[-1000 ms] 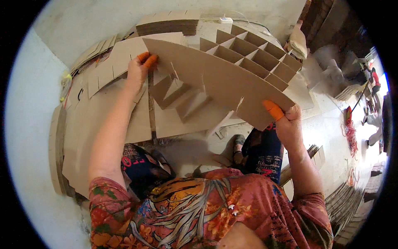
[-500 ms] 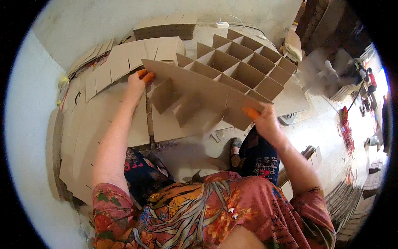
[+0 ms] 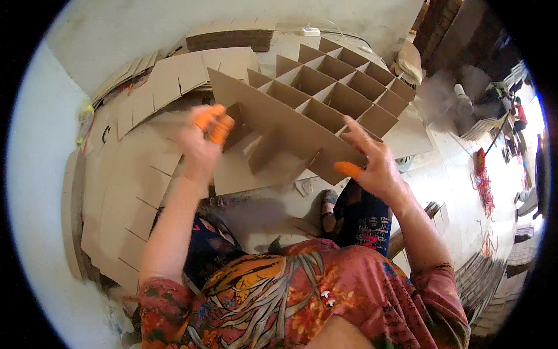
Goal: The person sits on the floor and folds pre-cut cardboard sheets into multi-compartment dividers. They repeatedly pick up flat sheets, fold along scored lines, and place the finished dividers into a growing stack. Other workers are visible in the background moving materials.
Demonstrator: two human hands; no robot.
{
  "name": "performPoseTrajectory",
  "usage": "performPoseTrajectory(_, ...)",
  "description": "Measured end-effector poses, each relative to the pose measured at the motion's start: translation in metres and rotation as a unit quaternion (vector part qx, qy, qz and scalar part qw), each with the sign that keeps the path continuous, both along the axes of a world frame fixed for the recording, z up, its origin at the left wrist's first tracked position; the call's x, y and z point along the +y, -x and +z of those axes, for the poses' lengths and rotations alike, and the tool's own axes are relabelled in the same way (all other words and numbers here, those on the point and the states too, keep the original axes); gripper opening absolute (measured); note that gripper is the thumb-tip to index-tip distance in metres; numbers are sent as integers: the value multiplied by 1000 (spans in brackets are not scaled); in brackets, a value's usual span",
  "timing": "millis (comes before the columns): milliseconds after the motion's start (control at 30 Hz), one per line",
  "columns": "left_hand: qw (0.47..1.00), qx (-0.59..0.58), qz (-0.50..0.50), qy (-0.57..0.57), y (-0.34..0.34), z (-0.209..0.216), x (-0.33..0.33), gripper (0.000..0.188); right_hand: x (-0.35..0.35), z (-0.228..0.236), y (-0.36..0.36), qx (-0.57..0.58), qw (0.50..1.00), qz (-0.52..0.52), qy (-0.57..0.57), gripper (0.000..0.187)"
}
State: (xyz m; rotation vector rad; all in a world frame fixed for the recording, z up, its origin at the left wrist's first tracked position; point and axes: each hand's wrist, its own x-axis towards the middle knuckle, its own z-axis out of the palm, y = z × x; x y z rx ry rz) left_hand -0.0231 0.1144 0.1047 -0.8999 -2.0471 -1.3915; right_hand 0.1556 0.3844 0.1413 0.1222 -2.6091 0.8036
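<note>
A cardboard divider grid point(image 3: 308, 81) with several square cells lies on flat cardboard before me. Its nearest long strip point(image 3: 273, 125) stands slanted along the front, cross pieces jutting toward me beneath it. My left hand point(image 3: 200, 142), slightly blurred, hovers off the strip's left end; orange covers sit on its fingertips, which are loosely bent and apart. At the strip's right end, my right hand point(image 3: 378, 166) has its orange-covered thumb on the near face and its fingers spread over the top edge, not visibly gripping.
Slotted cardboard sheets point(image 3: 168, 78) lie at the left, with a thick stack point(image 3: 229, 39) against the back wall. A white power strip point(image 3: 310, 31) sits behind the grid. On the right are a fan point(image 3: 462, 99), red cords point(image 3: 485, 186) and bundled cardboard point(image 3: 479, 279).
My left hand has let go of the strip's left end and moved right and down. The strip's left end sits slightly farther right and higher. My right hand's fingers have spread.
</note>
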Motion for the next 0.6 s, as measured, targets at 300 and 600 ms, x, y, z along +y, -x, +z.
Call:
performPoseTrajectory(300,972,-220,-1,87,-46,-42,34,16,-3,9,-4,-100,990,41,-91,65)
performPoseTrajectory(600,984,-169,-37,-50,-41,-49,27,33,-5,-25,-2,-54,981,43,-182,64)
